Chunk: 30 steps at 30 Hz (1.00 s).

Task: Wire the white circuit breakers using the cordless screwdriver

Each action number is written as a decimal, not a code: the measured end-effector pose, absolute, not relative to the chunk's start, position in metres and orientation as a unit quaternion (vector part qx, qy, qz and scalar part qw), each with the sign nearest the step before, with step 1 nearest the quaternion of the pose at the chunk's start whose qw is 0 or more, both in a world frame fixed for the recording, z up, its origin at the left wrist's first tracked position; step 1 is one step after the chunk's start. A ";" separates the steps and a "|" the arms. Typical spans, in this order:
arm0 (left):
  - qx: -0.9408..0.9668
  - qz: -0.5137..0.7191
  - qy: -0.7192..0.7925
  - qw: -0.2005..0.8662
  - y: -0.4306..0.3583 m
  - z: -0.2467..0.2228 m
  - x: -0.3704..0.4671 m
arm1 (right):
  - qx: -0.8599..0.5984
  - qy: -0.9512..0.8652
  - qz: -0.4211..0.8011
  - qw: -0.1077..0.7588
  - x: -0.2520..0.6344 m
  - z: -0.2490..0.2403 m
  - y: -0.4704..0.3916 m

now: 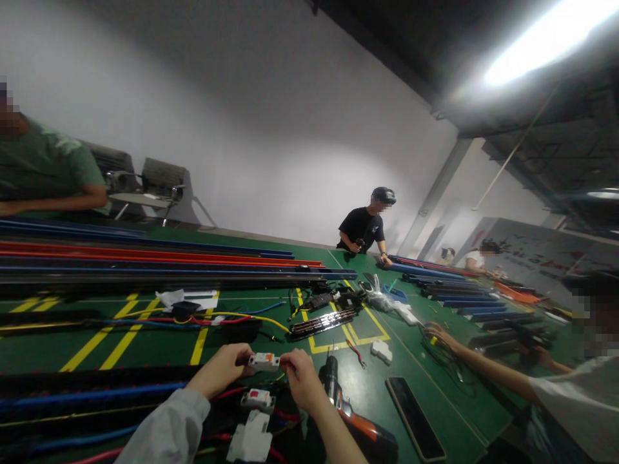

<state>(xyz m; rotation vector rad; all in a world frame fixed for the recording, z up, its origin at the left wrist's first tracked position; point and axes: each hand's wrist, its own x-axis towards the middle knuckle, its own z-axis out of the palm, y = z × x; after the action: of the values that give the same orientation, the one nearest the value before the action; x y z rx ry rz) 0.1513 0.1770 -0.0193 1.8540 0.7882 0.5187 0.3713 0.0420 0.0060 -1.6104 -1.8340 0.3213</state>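
Observation:
A small white circuit breaker with an orange lever (264, 361) is held level between both hands above the green table. My left hand (226, 368) pinches its left end, and my right hand (300, 377) grips its right end, fingers closed. Just below lies a similar white breaker with a red lever (258, 399), wires beside it. Nearer to me is a white plastic piece (249, 439) with a stepped outline. A cordless drill (355, 412) with an orange and black body rests right beside my right forearm.
A phone (416, 419) lies right of the drill. Beyond are a white plastic block (382, 351), a black slotted strip (323, 323) and coloured wires (217, 319). Long rails (159, 263) span the left. A co-worker's hand (442, 338) reaches in from the right; other people surround the table.

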 end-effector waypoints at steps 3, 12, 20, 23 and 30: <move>0.767 0.216 0.328 0.507 0.177 -0.019 0.151 | -0.616 -0.702 0.123 0.334 0.370 0.008 0.042; 0.762 0.230 0.325 0.511 0.175 -0.013 0.149 | -0.615 -0.712 0.107 0.321 0.369 0.016 0.045; 0.763 0.230 0.339 0.500 0.172 -0.008 0.148 | -0.630 -0.702 0.100 0.316 0.369 0.014 0.048; 0.765 0.222 0.333 0.505 0.171 -0.003 0.148 | -0.639 -0.696 0.108 0.308 0.369 0.011 0.048; 0.781 0.212 0.315 0.495 0.169 -0.001 0.148 | -0.660 -0.664 0.157 0.314 0.371 -0.001 0.054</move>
<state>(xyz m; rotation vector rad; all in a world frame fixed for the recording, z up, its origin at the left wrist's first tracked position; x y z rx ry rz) 0.1480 0.1688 -0.0012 1.8939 0.7636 0.5149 0.3712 0.0541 -0.0014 -1.7399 -1.7494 0.4139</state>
